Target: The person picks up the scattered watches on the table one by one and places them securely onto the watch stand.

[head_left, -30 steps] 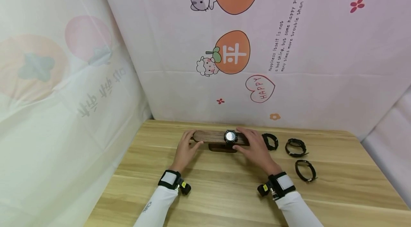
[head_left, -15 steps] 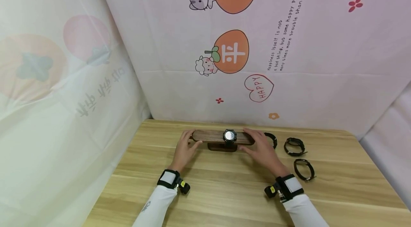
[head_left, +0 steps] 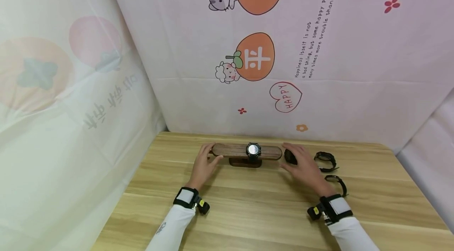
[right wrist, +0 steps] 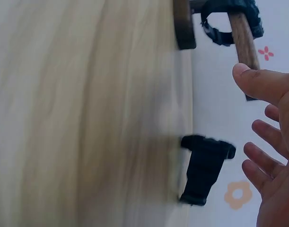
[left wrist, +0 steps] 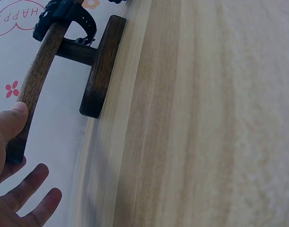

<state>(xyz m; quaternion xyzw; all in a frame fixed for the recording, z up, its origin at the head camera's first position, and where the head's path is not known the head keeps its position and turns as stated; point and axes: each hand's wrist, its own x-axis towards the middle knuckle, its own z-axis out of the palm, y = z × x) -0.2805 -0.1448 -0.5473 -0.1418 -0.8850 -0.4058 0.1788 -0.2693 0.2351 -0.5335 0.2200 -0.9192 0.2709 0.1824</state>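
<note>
A dark wooden watch stand [head_left: 227,149] stands near the back of the table, its bar raised on a short post above a flat base [left wrist: 104,71]. Strapped round the bar, right of its middle, is a black watch [head_left: 253,149] with a pale dial. My left hand [head_left: 204,167] grips the bar's left end, thumb in front and fingers behind. At the stand's right end, my right hand [head_left: 303,166] is spread and holds nothing. A second black watch [right wrist: 205,170] stands on the table beyond it, partly hidden by that hand in the head view.
Two more black watches lie to the right, the farther watch [head_left: 325,160] and the nearer watch [head_left: 342,186], partly covered by my right hand and wrist. A printed white cloth [head_left: 198,97] hangs right behind the wooden table [head_left: 248,211]. Another cloth [head_left: 71,156] closes the left side.
My right hand has left the watch on the bar and moved right, past the bar's end, over the second watch. My left hand has stayed on the bar.
</note>
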